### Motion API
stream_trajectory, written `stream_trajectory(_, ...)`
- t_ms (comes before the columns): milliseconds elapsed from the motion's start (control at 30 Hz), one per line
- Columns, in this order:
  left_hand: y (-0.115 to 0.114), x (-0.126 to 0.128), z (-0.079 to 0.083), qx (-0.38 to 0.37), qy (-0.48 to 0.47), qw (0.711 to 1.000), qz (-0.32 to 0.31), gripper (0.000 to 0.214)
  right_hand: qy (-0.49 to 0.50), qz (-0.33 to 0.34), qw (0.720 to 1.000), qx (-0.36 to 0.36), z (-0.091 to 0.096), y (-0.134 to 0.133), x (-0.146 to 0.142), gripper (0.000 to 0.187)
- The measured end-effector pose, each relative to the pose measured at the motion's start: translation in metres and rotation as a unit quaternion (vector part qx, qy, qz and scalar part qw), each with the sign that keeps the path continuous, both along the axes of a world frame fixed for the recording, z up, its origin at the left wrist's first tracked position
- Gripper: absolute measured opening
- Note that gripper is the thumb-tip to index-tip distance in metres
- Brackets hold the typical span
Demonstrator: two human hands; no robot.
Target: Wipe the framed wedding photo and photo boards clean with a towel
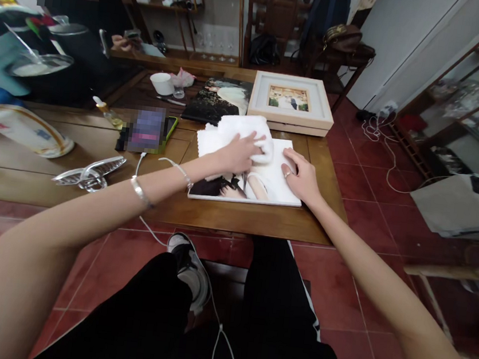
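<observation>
My left hand (242, 152) is curled over a bunched white cloth (239, 129) and presses it onto a photo panel (286, 194). The panel lies flat near the table's front edge. It shows a printed picture with dark and white areas, partly covered by the cloth and my hand. At its right side, my right hand (302, 178) rests on the white surface with thumb and fingers apart and a ring on one finger. Just behind the panel lie a white picture frame (326, 104) with a small photo inside and a dark photo print (201, 95).
On the wooden table (235, 219) are a phone (145, 130), a clear hair claw (93, 173), a dropper bottle (108, 114), a white cup (161, 83) and a white pouch (24, 129). A cable hangs past my legs. Across the table is another person's hand (125, 42).
</observation>
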State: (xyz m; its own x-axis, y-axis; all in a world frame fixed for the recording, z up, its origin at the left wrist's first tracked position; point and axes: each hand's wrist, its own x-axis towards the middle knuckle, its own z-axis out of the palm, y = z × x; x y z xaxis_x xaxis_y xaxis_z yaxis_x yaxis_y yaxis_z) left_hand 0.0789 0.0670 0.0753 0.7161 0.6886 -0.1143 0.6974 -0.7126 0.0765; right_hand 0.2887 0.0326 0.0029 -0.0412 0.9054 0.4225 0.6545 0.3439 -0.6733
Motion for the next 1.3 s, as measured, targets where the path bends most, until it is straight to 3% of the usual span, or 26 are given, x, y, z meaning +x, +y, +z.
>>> stream_trajectory(100,0.015,0.003,-0.003,0.033,0.000,0.999,0.014,0.055,-0.002,0.000,1.000,0.002,0.000,0.000,0.000,0.042)
stream_trajectory(167,0.002,0.005,-0.005,0.053,0.009,0.999,0.003,0.054,-0.004,0.000,1.000,0.005,0.000,0.000,0.000,0.042)
stream_trajectory(367,-0.102,0.009,-0.002,0.021,0.025,0.998,-0.048,0.048,-0.011,0.002,1.000,0.006,0.000,0.000,0.000,0.043)
stream_trajectory(467,-0.134,0.007,-0.001,0.026,0.023,0.995,-0.098,0.040,-0.015,0.017,1.000,0.013,0.000,0.001,0.001,0.044)
stream_trajectory(567,-0.127,0.006,0.002,0.015,0.019,0.994,-0.108,0.044,-0.014,0.021,1.000,0.013,0.000,0.002,0.001,0.045)
stream_trajectory(667,-0.091,0.009,0.004,-0.008,0.021,0.996,-0.087,0.053,-0.012,0.012,1.000,0.007,0.000,0.002,0.001,0.044)
stream_trajectory(800,-0.034,0.014,0.001,0.027,0.022,0.998,-0.046,0.053,-0.011,0.008,1.000,0.002,0.000,0.002,0.001,0.041)
stream_trajectory(933,-0.010,0.018,-0.007,0.056,0.016,0.998,-0.004,0.054,-0.009,0.009,1.000,0.002,-0.001,0.002,0.002,0.041)
stream_trajectory(1033,-0.027,0.022,-0.011,0.072,0.025,0.997,-0.002,0.049,-0.008,0.009,1.000,0.003,-0.002,0.002,0.002,0.041)
stream_trajectory(1200,-0.095,0.024,-0.012,0.074,0.011,0.997,-0.027,0.040,0.004,0.013,1.000,0.006,-0.003,0.004,0.002,0.041)
stream_trajectory(1300,-0.118,0.019,-0.013,0.090,-0.014,0.995,-0.052,0.039,0.023,0.012,1.000,0.007,-0.003,0.004,0.002,0.039)
